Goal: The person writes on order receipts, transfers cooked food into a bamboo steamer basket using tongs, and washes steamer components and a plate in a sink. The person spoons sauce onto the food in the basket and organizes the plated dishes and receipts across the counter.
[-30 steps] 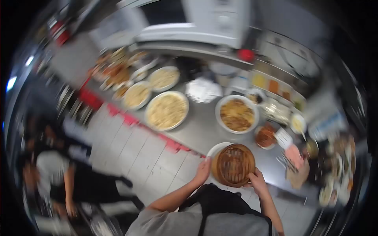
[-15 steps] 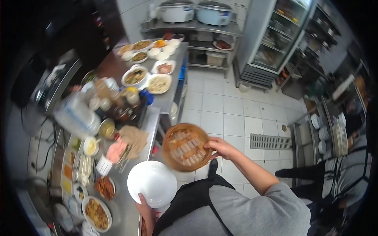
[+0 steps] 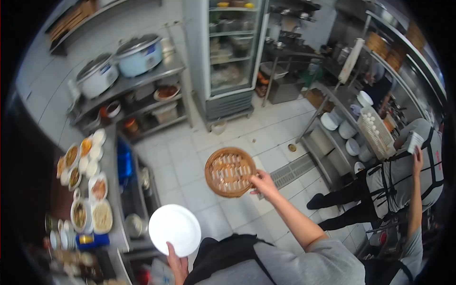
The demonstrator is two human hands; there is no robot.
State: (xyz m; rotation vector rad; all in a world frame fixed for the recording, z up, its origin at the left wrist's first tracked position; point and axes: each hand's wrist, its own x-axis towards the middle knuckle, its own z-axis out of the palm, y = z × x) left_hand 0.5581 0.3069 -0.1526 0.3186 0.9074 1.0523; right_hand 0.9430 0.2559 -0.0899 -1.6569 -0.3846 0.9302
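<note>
My left hand (image 3: 177, 262) holds a round white plate (image 3: 175, 231) by its near edge, thumb on the upper face. The plate is over the floor beside the counter. To its upper right, my right hand (image 3: 264, 184) grips the rim of a round bamboo steamer basket (image 3: 230, 172) at its right side. Rows of short pale strips show across the basket's bottom; I cannot tell whether they are gaps or contents. Plate and basket are apart.
A steel counter with several filled dishes (image 3: 102, 216) runs along the left. Rice cookers (image 3: 138, 56) stand on a shelf behind, beside a glass-door fridge (image 3: 232, 52). At right, a co-worker (image 3: 403, 175) stands near a rack (image 3: 327, 142). A drain grate (image 3: 289, 172) crosses the floor.
My view has swung to the right, away from the counter. Both hands still hold the plate and the bamboo steamer basket. The co-worker and the right-hand rack show more fully.
</note>
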